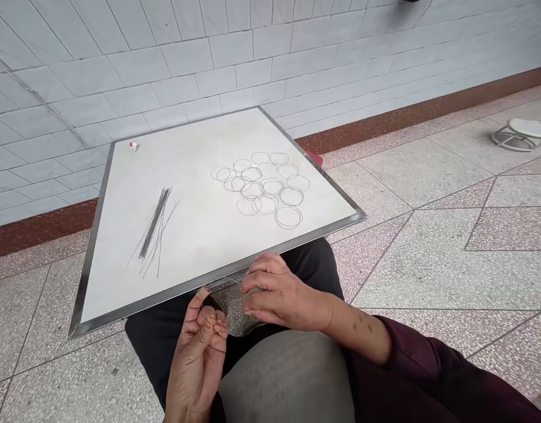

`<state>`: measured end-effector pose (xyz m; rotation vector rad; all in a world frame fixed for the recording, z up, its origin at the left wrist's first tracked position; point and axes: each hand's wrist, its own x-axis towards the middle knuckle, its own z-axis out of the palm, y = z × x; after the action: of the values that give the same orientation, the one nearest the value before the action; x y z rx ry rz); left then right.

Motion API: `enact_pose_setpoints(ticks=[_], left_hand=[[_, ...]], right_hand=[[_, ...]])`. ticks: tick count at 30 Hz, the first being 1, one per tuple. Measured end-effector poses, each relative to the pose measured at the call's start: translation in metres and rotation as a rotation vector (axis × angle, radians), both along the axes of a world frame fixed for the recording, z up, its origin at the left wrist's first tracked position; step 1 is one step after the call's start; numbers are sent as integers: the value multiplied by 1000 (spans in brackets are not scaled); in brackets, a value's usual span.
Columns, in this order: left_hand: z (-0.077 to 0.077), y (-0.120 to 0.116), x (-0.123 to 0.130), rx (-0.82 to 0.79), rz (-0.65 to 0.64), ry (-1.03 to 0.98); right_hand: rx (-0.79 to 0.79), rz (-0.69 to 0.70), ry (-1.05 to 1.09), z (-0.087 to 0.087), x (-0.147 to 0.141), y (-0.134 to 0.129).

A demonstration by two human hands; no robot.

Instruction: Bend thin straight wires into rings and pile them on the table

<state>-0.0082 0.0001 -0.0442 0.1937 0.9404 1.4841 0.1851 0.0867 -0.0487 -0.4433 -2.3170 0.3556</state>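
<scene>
At the frame's lower centre, the left hand (204, 335) and right hand (281, 292) pinch one thin curved wire (224, 277) between bent fingers, beside a smooth, metal-edged white tabletop (195, 153) where overlapping round wire hoops (262, 187) spread right of centre and straight dark wires (154, 224) lie bundled centre-left.

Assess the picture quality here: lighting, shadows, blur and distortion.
Head view: soft, fairly even light, no hard shadows on the table; head view: wide-angle distortion, the stool near the right edge looking stretched; head view: no obvious motion blur on the left hand or right hand, but the wire between them is too thin and faint to trace fully.
</scene>
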Motion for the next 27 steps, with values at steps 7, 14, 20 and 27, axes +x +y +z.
enact_pose_setpoints(ticks=[7,14,20,27], left_hand=[[-4,0,2,4,26,104],[-3,1,5,-18,36,114],[-4,2,6,-24,15,131],[-7,2,0,0,-24,114]], right_hand=[[-121,60,-3,-3,-20,-11],[-152,-6,53,-5,-27,-15],[-162,9,59,-4,-27,-15],[-116,40,19,-6,-25,-11]])
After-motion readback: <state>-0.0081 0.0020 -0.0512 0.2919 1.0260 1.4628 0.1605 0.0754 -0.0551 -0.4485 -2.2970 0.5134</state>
